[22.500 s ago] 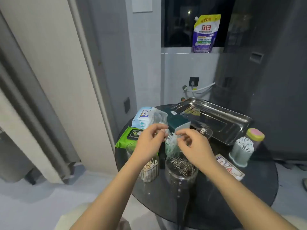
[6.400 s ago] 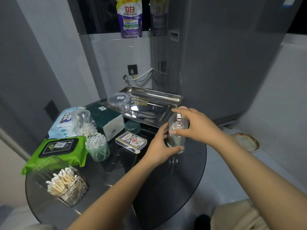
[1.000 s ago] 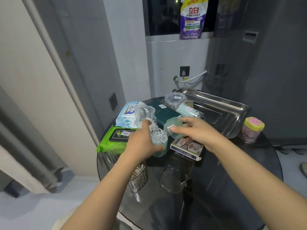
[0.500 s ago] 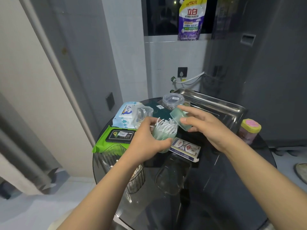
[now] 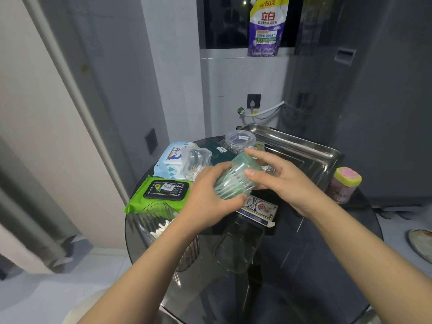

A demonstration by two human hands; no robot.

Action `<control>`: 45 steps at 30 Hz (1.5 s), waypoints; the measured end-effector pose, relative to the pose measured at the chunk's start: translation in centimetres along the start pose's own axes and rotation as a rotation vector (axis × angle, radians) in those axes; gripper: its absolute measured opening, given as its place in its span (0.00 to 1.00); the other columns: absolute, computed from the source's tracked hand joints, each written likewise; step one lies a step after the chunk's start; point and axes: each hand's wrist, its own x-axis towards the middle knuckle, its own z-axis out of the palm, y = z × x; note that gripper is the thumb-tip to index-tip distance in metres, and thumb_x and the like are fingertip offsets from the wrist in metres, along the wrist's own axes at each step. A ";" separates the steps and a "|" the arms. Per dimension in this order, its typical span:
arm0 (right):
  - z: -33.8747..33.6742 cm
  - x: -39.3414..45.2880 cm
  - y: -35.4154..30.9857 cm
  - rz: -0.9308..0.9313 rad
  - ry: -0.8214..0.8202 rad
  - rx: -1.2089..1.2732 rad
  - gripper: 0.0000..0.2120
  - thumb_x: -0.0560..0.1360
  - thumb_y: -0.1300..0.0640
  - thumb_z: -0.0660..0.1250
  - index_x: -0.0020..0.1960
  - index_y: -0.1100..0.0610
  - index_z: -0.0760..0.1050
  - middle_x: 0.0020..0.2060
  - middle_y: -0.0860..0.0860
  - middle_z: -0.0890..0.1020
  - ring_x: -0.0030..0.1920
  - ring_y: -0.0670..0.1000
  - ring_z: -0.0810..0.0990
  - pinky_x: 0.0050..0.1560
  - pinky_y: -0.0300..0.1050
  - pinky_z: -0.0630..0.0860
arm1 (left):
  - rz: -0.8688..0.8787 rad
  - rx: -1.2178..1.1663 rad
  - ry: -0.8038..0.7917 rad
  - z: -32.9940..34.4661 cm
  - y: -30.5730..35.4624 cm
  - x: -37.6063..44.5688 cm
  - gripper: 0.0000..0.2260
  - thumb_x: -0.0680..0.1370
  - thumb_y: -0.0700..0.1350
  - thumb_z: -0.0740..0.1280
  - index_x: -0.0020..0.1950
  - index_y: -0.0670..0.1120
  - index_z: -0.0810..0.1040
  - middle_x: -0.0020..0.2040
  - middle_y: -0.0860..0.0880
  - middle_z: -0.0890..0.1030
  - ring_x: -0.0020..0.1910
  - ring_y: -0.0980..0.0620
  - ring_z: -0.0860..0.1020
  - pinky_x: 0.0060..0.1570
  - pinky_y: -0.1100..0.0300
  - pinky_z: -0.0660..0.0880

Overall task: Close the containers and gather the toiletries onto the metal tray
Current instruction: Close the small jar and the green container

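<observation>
Left hand [image 5: 208,202] grips green swab jar [image 5: 230,185] mid-air, tilted, above card box [image 5: 257,210]. Right hand [image 5: 280,181] pinches lid [image 5: 246,162] onto mouth. Likely light, thin plastic, slick: hold body, press lid evenly.

You're looking at a dim, cool-toned indoor shot with a dark window [image 5: 224,22] behind, soft glare along the metal tray [image 5: 301,146] rim, reflections on the glossy dark table [image 5: 311,265], slight motion blur, and wide-angle bending at the edges.
</observation>
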 end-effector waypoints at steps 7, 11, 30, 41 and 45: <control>-0.2 0.0 -0.3 -0.002 0.050 0.104 0.21 0.74 0.59 0.67 0.66 0.48 0.72 0.57 0.54 0.80 0.51 0.49 0.83 0.48 0.44 0.81 | 0.008 -0.027 0.019 0.1 -0.1 0.2 0.32 0.59 0.59 0.66 0.63 0.54 0.73 0.58 0.51 0.76 0.59 0.54 0.74 0.62 0.61 0.70; -0.5 0.1 -0.3 0.014 0.051 0.124 0.20 0.74 0.59 0.67 0.65 0.48 0.73 0.60 0.57 0.78 0.53 0.51 0.82 0.46 0.43 0.81 | -0.024 -0.066 0.054 0.1 -0.4 0.4 0.30 0.59 0.58 0.67 0.62 0.56 0.73 0.57 0.52 0.76 0.59 0.53 0.75 0.63 0.56 0.72; 0.1 -0.2 -0.1 0.021 -0.095 0.062 0.32 0.67 0.53 0.69 0.70 0.51 0.69 0.63 0.48 0.77 0.55 0.48 0.82 0.52 0.44 0.81 | 0.054 -0.060 -0.045 -0.7 -0.3 0.3 0.33 0.63 0.53 0.72 0.68 0.52 0.71 0.53 0.58 0.75 0.52 0.71 0.72 0.49 0.82 0.65; -0.2 -0.1 0.6 0.063 -0.154 0.023 0.30 0.66 0.48 0.68 0.68 0.52 0.71 0.59 0.56 0.80 0.54 0.53 0.82 0.51 0.50 0.80 | 0.014 -0.109 -0.117 -1.1 -0.4 0.2 0.32 0.66 0.54 0.71 0.70 0.55 0.69 0.59 0.52 0.76 0.59 0.58 0.75 0.61 0.62 0.71; -0.1 -0.2 0.6 0.053 -0.126 0.050 0.29 0.66 0.49 0.69 0.66 0.51 0.72 0.59 0.55 0.80 0.52 0.52 0.83 0.48 0.49 0.82 | 0.012 -0.118 -0.152 -1.3 -0.5 0.5 0.31 0.65 0.57 0.70 0.69 0.58 0.69 0.61 0.51 0.77 0.59 0.56 0.76 0.61 0.56 0.74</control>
